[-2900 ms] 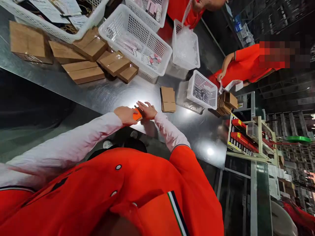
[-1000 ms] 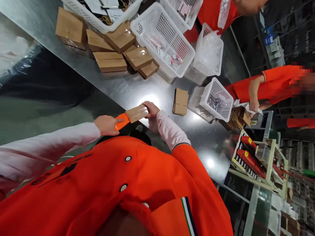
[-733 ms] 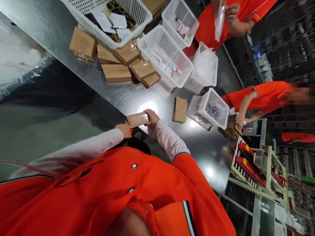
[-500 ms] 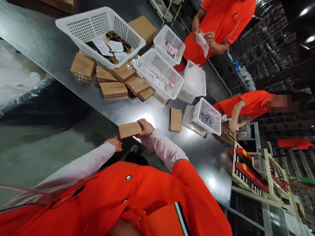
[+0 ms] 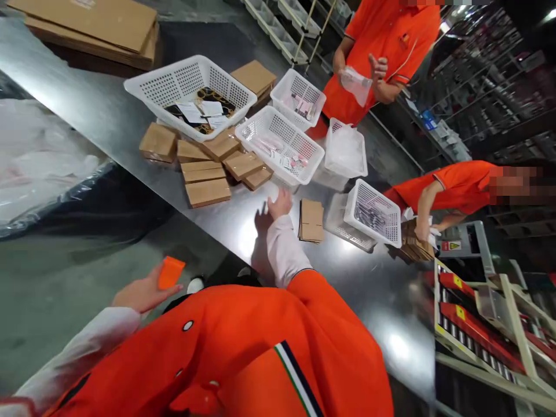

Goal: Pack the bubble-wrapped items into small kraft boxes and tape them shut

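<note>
Low at the left, off the table's edge, my left hand (image 5: 141,292) holds a small flat orange piece (image 5: 171,273) between thumb and fingers; what it is I cannot make out. Above the metal table (image 5: 237,229) reaches my right hand (image 5: 281,204), fingers apart, nothing visible in it. It is near the front of a white basket (image 5: 304,174) of small pink packets and left of a stack of flat folded cartons (image 5: 311,220). Several closed brown cardboard boxes (image 5: 207,192) lie left of that hand in an uneven group.
A large white basket (image 5: 147,90) holds black items with gold cords and paper cards. Other baskets (image 5: 299,95) stand behind. Big flat cardboard sheets (image 5: 95,26) lie at the far left end. Two co-workers in orange (image 5: 391,46) stand across the table. A roller conveyor (image 5: 473,324) is at right.
The box from my right hand now lies at the front of the box group. That hand has moved forward and right, let go. My left hand has moved left and down with the orange piece.
</note>
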A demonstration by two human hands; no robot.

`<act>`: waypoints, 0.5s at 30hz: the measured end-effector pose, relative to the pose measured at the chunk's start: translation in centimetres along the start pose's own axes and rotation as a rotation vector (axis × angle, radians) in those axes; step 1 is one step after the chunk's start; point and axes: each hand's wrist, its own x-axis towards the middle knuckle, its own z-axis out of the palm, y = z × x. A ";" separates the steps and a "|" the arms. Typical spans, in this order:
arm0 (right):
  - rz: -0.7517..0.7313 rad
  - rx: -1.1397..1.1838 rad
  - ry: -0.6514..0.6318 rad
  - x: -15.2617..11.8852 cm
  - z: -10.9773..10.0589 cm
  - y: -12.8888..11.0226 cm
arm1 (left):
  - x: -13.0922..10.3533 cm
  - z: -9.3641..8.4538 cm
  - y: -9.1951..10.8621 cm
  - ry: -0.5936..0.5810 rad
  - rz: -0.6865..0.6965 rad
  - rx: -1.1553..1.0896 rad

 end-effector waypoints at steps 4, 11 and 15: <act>0.415 -0.040 0.038 -2.8 -4.5 11.4 | 1.1 -1.1 5.4 0.070 0.365 0.127; 0.595 0.053 0.008 -4.0 -5.7 16.7 | 8.5 -5.1 18.7 0.232 0.627 0.293; 0.571 0.131 0.043 -5.7 -6.1 17.7 | 10.7 -6.1 24.0 0.467 0.615 0.204</act>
